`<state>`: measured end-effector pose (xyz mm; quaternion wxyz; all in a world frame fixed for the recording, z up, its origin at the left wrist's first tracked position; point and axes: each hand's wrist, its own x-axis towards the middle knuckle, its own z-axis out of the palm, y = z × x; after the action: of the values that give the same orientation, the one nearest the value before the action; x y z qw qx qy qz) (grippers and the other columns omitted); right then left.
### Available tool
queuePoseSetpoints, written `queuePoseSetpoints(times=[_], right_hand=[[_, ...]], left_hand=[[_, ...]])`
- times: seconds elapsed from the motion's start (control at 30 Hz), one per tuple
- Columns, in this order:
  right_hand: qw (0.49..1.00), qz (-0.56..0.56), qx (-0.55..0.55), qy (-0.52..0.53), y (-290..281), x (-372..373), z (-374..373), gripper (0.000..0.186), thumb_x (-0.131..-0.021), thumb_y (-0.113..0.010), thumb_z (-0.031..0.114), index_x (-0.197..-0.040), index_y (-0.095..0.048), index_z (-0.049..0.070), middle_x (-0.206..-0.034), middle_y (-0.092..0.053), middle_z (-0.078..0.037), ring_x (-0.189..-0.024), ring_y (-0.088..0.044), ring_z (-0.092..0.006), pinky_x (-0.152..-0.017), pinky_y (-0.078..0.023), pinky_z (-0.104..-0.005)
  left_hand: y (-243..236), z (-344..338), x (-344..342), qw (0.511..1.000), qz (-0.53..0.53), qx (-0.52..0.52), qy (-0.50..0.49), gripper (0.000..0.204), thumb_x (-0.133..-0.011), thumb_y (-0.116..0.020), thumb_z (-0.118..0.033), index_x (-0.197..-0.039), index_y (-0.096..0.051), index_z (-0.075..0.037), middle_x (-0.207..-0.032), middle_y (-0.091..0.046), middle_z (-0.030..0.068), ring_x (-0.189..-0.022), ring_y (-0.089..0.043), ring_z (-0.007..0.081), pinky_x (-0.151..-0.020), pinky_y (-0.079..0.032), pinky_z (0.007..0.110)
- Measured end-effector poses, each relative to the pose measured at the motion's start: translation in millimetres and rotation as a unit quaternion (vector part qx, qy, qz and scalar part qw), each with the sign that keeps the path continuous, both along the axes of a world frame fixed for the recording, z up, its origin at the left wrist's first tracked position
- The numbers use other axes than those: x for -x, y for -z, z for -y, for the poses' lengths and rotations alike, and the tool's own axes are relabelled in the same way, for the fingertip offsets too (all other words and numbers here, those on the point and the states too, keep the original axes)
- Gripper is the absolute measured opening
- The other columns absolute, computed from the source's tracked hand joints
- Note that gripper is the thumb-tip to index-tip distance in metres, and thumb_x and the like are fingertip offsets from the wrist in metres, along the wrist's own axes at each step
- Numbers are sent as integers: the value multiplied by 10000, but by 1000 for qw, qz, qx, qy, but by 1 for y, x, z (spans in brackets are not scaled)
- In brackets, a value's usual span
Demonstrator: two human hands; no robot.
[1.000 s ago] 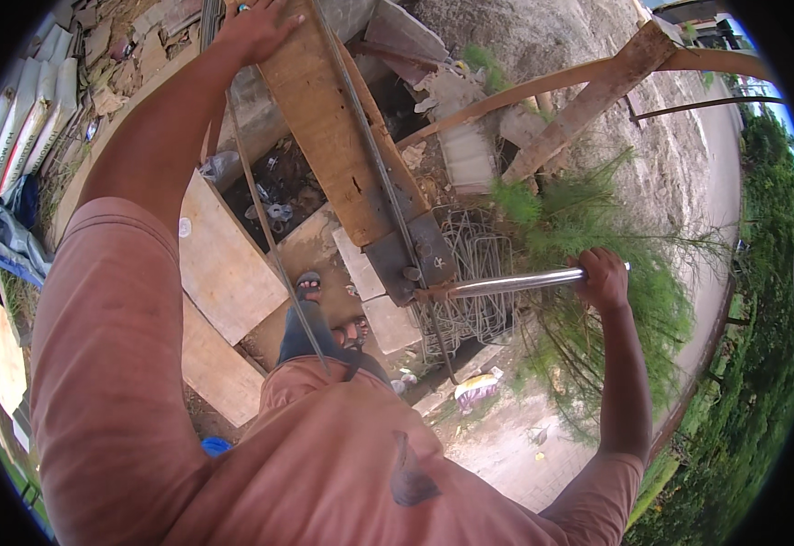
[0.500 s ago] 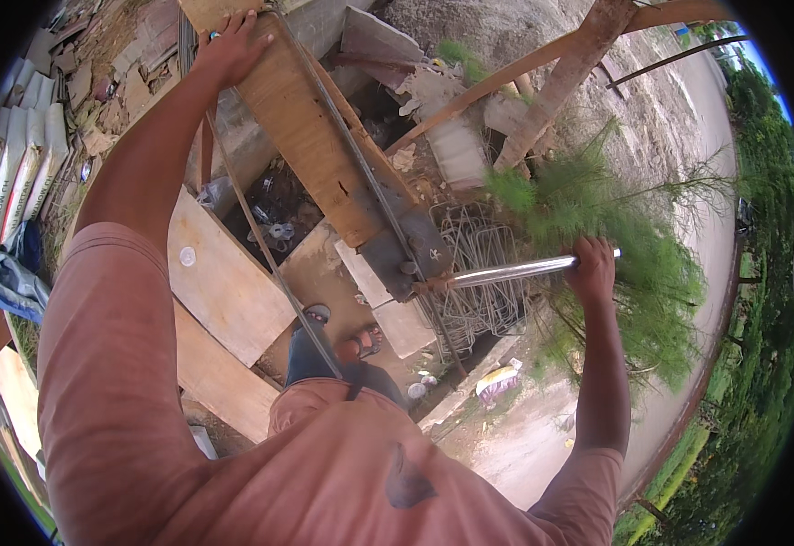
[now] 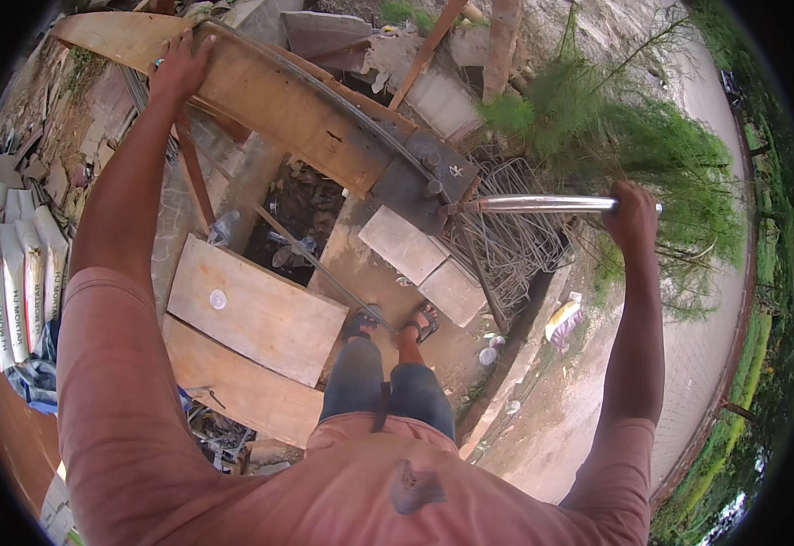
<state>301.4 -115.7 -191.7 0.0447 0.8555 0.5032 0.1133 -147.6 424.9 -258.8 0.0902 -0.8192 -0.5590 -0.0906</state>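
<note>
My left hand [image 3: 178, 73] lies on the long wooden board [image 3: 279, 114] near its upper left end, fingers apart, beside a steel rod [image 3: 324, 87] that runs along the board. At the board's right end is a dark steel plate [image 3: 399, 200] with round pins [image 3: 432, 187]. My right hand [image 3: 630, 211] is closed round a shiny metal pipe [image 3: 544, 203], whose left end meets a fitting at that plate. Below and right of the plate lies a tangle of bent steel bars [image 3: 520, 232].
Two pale blocks [image 3: 403, 246] lie near my feet [image 3: 420, 323]. Boards [image 3: 253, 305] lie at lower left, by an opening holding rubbish [image 3: 292, 218]. Stacked bags [image 3: 7, 273] stand at the far left. A loose thin bar [image 3: 315, 264] slants above my feet. Leafy branches [image 3: 634, 146] hang at right.
My view has shifted and turned, so the board lies more slanted. My left hand appears further left; my right hand and the pipe appear higher and further right.
</note>
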Motion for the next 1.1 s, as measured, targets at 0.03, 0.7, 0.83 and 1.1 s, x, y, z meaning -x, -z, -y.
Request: queuePoseSetpoints(times=[0.03, 0.7, 0.83, 1.1], right_hand=[[1000, 8, -24, 12, 4, 14, 20, 26, -717, -587, 57, -743, -586, 52, -740, -607, -153, -771, -588, -363, -728, -447, -464], [897, -215, -68, 381, -38, 383, 107, 250, -910, -583, 282, -882, -475, 57, -803, -581, -171, -779, -576, -414, -671, -425, -509], [893, -281, -3, 351, -47, 341, 119, 254, -906, -593, 269, -879, -476, 46, -785, -609, -199, -763, -590, -440, -662, -431, -520], [906, -355, 23, 231, -53, 269, 135, 264, -863, -659, 258, -881, -492, 55, -721, -607, -204, -715, -595, -444, -586, -442, -503]], left_hand=[[1, 1, 1, 1000, 4, -3, 4, 781, -915, -287, -666, -1493, -263, -141, -1558, -241, 70, -1439, -208, 282, -1130, -156, 581], [-19, 14, -19, 998, -14, 62, 17, 742, -930, -301, -595, -1499, -232, -122, -1552, -226, 122, -1435, -197, 315, -1123, -167, 584], [-27, 28, -21, 996, -31, 80, 5, 731, -944, -301, -568, -1508, -193, -116, -1562, -202, 114, -1436, -197, 303, -1137, -170, 554], [-32, 35, -17, 995, -51, 89, -9, 709, -949, -318, -540, -1508, -197, -121, -1562, -207, 101, -1444, -183, 287, -1152, -162, 522]])
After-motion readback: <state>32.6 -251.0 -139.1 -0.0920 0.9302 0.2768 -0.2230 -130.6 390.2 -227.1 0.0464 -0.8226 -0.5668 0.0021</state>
